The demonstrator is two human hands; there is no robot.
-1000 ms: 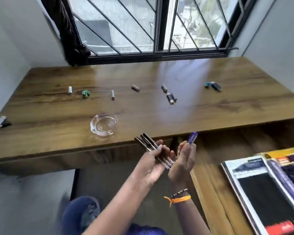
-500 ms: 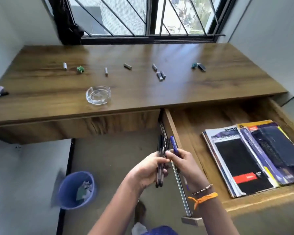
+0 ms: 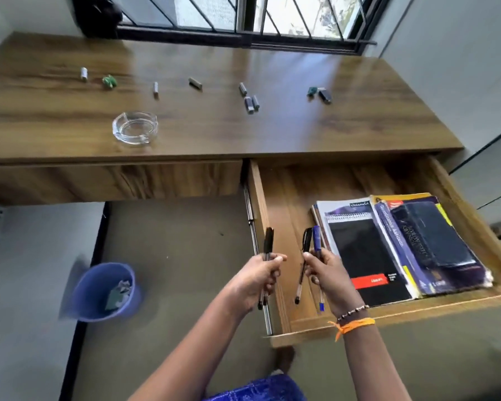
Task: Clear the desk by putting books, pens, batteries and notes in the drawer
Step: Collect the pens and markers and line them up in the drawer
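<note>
The desk [image 3: 272,131] is flat brown wood with dark wavy grain, and it shines a bit near the window. The drawer [image 3: 287,198] is pulled out and made of the same wood, with a thin metal rail along its left side.

The left hand [image 3: 256,277] is curled tight around a few thin pens with black caps [image 3: 268,241]. The caps point up and away from the person. This hand is just outside the left wall of the drawer, over the floor.

The right hand [image 3: 327,270] is over the drawer, close beside the left hand but not touching it. Its fingers and thumb pinch two pens. One is a black pen [image 3: 306,244] with a clear body. The other is a blue pen [image 3: 316,238], and its blue tip sticks out below the hand. An orange thread and a bead band go around that wrist.

Just to the right of the right hand, flat books [image 3: 388,247] lie in the drawer. One has a wire spiral and a black cover with a red strip.

Far past both hands, small round batteries [image 3: 250,104] lie spread out on the desk. A round glass ashtray [image 3: 135,128], clear and shiny, sits there too.

Down to the left of the left hand, a round blue bin [image 3: 104,290] stands on the floor with scraps inside.
</note>
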